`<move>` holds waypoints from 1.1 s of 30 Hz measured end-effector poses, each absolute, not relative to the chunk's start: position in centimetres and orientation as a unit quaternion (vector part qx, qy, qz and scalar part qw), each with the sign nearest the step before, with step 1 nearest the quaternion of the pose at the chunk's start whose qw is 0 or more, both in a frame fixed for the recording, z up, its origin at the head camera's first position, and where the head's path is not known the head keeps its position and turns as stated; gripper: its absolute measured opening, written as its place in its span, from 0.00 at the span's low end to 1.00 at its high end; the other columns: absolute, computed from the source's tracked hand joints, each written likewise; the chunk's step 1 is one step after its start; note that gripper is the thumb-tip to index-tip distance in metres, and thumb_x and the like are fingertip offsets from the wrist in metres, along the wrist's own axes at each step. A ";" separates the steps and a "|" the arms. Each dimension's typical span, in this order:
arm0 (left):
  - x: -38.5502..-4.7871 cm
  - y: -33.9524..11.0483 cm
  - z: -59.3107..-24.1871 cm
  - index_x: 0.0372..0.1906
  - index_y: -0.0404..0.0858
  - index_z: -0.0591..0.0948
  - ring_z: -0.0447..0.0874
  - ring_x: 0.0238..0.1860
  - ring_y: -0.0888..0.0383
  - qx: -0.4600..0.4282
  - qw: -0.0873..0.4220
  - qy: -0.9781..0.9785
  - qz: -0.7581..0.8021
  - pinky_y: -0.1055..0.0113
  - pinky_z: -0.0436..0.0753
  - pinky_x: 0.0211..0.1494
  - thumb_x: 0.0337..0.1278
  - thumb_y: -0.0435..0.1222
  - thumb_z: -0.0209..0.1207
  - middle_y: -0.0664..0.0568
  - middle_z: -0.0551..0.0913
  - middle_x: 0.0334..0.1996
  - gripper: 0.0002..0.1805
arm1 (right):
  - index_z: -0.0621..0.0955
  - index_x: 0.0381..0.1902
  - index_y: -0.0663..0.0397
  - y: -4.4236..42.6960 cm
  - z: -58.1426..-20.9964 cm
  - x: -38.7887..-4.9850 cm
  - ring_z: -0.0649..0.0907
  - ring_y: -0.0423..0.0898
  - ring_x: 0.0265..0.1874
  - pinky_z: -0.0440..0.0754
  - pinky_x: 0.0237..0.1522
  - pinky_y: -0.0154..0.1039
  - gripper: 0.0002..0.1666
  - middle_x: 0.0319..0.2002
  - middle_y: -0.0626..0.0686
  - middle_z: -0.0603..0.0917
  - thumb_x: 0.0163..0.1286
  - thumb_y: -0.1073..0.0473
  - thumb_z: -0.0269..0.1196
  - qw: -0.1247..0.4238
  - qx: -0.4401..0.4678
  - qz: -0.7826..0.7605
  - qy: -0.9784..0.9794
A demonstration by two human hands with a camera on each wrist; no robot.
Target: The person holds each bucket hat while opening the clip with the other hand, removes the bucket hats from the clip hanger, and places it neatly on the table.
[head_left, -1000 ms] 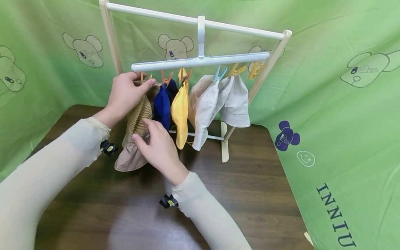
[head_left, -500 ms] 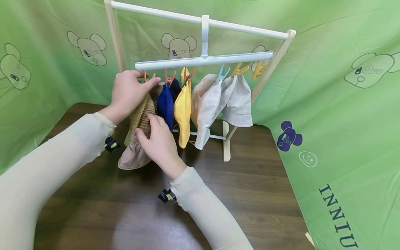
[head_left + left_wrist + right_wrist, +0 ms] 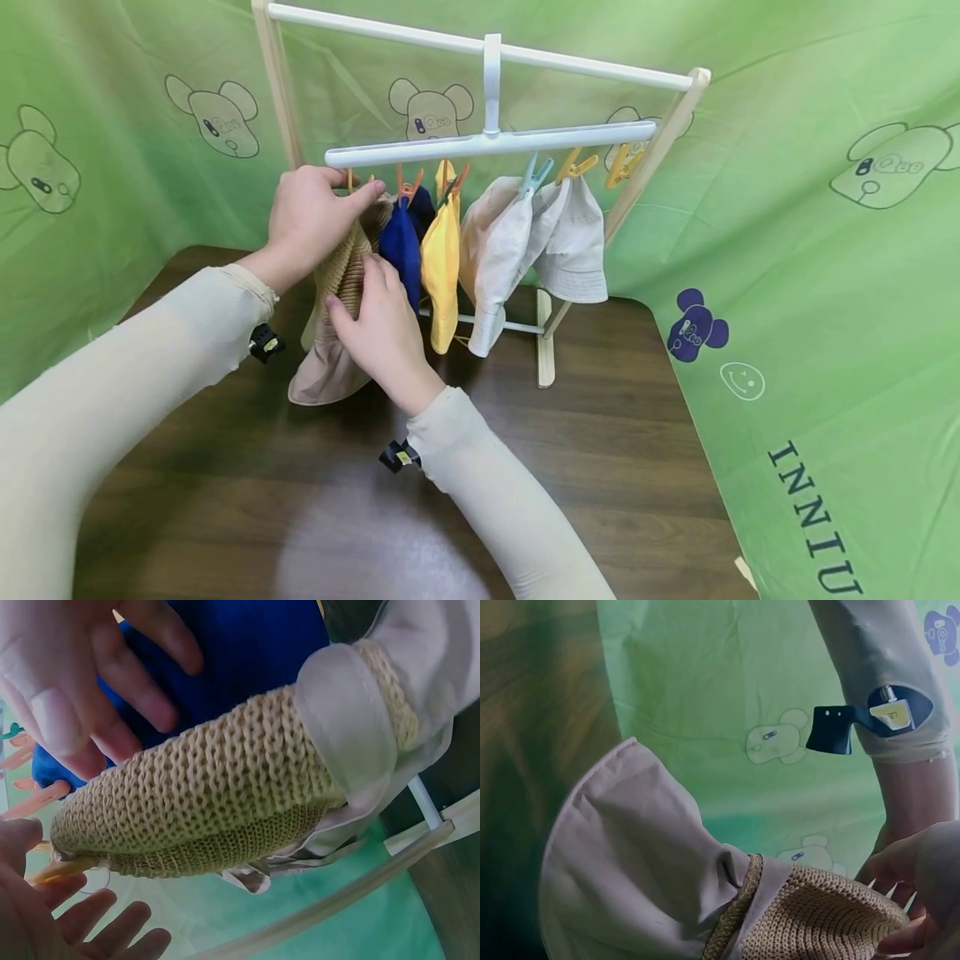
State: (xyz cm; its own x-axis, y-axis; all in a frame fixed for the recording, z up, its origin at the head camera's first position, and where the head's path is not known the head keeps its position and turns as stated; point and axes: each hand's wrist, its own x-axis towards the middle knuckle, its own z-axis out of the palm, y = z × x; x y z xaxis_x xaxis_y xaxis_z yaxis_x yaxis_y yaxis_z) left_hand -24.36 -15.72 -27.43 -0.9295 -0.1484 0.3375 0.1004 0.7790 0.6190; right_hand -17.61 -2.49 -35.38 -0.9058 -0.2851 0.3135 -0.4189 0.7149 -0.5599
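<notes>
A straw-coloured knitted sun hat with a pale pinkish cloth brim hangs at the left end of a white hanger bar. At its top my left hand pinches a yellow clothespin between thumb and forefinger; the other fingers are spread. Beside the knitted crown is my right hand, its fingers extended and loosely bent. Its fingertips lie near or against the knit; actual contact cannot be told. Just right of the sun hat hangs a blue hat from an orange clothespin.
Further right hang a yellow hat, a white hat and a pale grey hat. A spare yellow clothespin hangs at the bar's right end. The wooden rack stands on a brown table before green cloth.
My right hand has moved slightly up along the knitted hat. My left hand stays at the clothespin. The whole head view has shifted a little, so the rack appears further right.
</notes>
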 end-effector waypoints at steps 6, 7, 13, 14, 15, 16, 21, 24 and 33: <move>-24.2 -15.8 -27.2 0.37 0.48 0.90 0.75 0.25 0.53 0.014 0.174 -0.928 -0.329 0.60 0.68 0.26 0.59 0.72 0.55 0.52 0.84 0.23 0.33 | 0.62 0.79 0.55 -3.0 -35.4 -18.1 0.69 0.50 0.74 0.72 0.71 0.48 0.47 0.77 0.54 0.64 0.73 0.36 0.61 0.099 0.170 0.316 -0.928; -24.1 -15.9 -27.2 0.36 0.48 0.90 0.75 0.25 0.53 0.014 0.172 -0.929 -0.329 0.60 0.68 0.26 0.59 0.72 0.54 0.52 0.84 0.23 0.34 | 0.61 0.79 0.55 -3.1 -35.5 -18.2 0.69 0.50 0.74 0.72 0.71 0.48 0.48 0.77 0.54 0.63 0.73 0.35 0.60 0.099 0.165 0.315 -0.929; -24.2 -15.9 -27.1 0.32 0.47 0.90 0.73 0.22 0.54 0.006 0.169 -0.930 -0.326 0.62 0.66 0.23 0.61 0.72 0.54 0.53 0.82 0.19 0.34 | 0.55 0.81 0.56 -4.0 -35.6 -18.8 0.69 0.51 0.74 0.74 0.69 0.49 0.56 0.78 0.54 0.62 0.70 0.31 0.62 0.089 0.141 0.325 -0.931; -24.2 -15.9 -27.1 0.32 0.47 0.90 0.73 0.21 0.54 0.004 0.169 -0.930 -0.326 0.62 0.66 0.22 0.61 0.71 0.54 0.53 0.82 0.19 0.34 | 0.54 0.82 0.57 -4.1 -35.6 -18.9 0.68 0.51 0.74 0.74 0.69 0.49 0.58 0.79 0.54 0.62 0.69 0.30 0.62 0.086 0.136 0.327 -0.931; -24.2 -15.9 -27.1 0.32 0.47 0.90 0.72 0.21 0.54 0.004 0.169 -0.930 -0.327 0.62 0.66 0.22 0.61 0.71 0.54 0.53 0.81 0.18 0.34 | 0.53 0.82 0.57 -4.3 -35.6 -18.9 0.68 0.51 0.75 0.74 0.69 0.49 0.59 0.79 0.54 0.61 0.69 0.30 0.62 0.083 0.129 0.328 -0.932; -24.2 -15.9 -27.1 0.32 0.47 0.90 0.72 0.21 0.54 0.004 0.168 -0.930 -0.328 0.62 0.66 0.22 0.61 0.71 0.54 0.53 0.81 0.18 0.34 | 0.52 0.82 0.57 -4.4 -35.6 -19.0 0.68 0.52 0.75 0.74 0.69 0.49 0.60 0.79 0.55 0.61 0.68 0.30 0.62 0.082 0.123 0.327 -0.934; -24.2 -15.9 -27.1 0.32 0.46 0.91 0.72 0.21 0.53 0.001 0.173 -0.929 -0.329 0.61 0.66 0.23 0.62 0.69 0.55 0.52 0.81 0.17 0.32 | 0.53 0.81 0.60 -5.1 -35.8 -19.2 0.71 0.52 0.73 0.78 0.65 0.47 0.61 0.78 0.57 0.63 0.68 0.28 0.61 0.109 0.105 0.276 -0.949; -24.1 -15.9 -27.1 0.29 0.45 0.90 0.72 0.21 0.53 -0.002 0.174 -0.929 -0.327 0.61 0.66 0.22 0.63 0.68 0.56 0.52 0.79 0.15 0.32 | 0.56 0.80 0.61 -5.4 -36.1 -19.2 0.74 0.52 0.70 0.81 0.61 0.47 0.57 0.77 0.57 0.66 0.70 0.30 0.61 0.128 0.105 0.247 -0.955; -24.1 -16.0 -27.1 0.17 0.43 0.79 0.70 0.19 0.53 0.001 0.176 -0.932 -0.319 0.63 0.60 0.18 0.61 0.71 0.54 0.55 0.69 0.09 0.37 | 0.60 0.79 0.60 -4.9 -36.1 -19.4 0.78 0.50 0.67 0.80 0.62 0.47 0.47 0.74 0.56 0.71 0.74 0.41 0.60 0.128 0.118 0.253 -0.952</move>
State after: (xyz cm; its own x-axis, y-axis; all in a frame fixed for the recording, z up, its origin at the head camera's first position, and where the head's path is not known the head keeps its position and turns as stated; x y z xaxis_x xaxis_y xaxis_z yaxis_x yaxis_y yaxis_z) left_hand -24.12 -15.98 -27.13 -0.9384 -0.1137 0.3264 0.1100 0.7971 0.5938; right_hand -19.43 -4.95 -36.12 -0.9394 -0.1597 0.3034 -0.2891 0.8446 -0.4507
